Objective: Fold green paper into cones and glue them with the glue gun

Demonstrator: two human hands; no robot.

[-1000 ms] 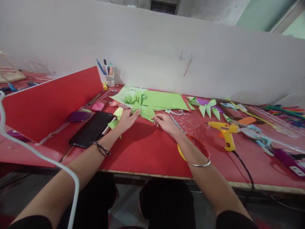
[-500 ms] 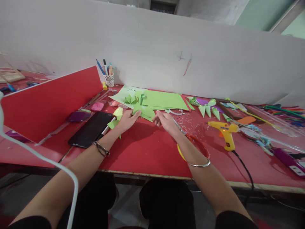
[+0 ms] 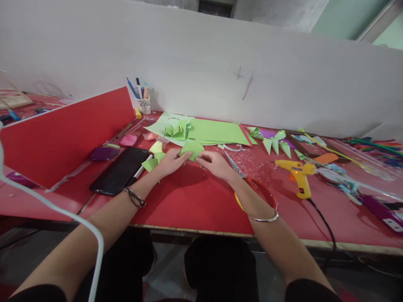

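Right of the black smartphone [image 3: 117, 171], a green paper piece [image 3: 192, 148] is being pinched by the left hand [image 3: 173, 162], and its right edge by the right hand [image 3: 217, 164]; beyond the smartphone, pens [image 3: 139, 89] are being held by a cup [image 3: 144, 106].

One left hand [image 3: 174, 162] and one right hand [image 3: 215, 165] were there, with one green paper piece [image 3: 192, 149] between them. Around them were one black phone [image 3: 119, 171], one yellow glue gun [image 3: 300, 172], one pair of scissors [image 3: 234, 164], one patterned cup [image 3: 144, 106], one standing red board [image 3: 72, 134] and at least three green cones [image 3: 275, 146]. One dark bracelet [image 3: 134, 197], one silver bangle [image 3: 265, 219] and one white cable [image 3: 100, 251] also showed
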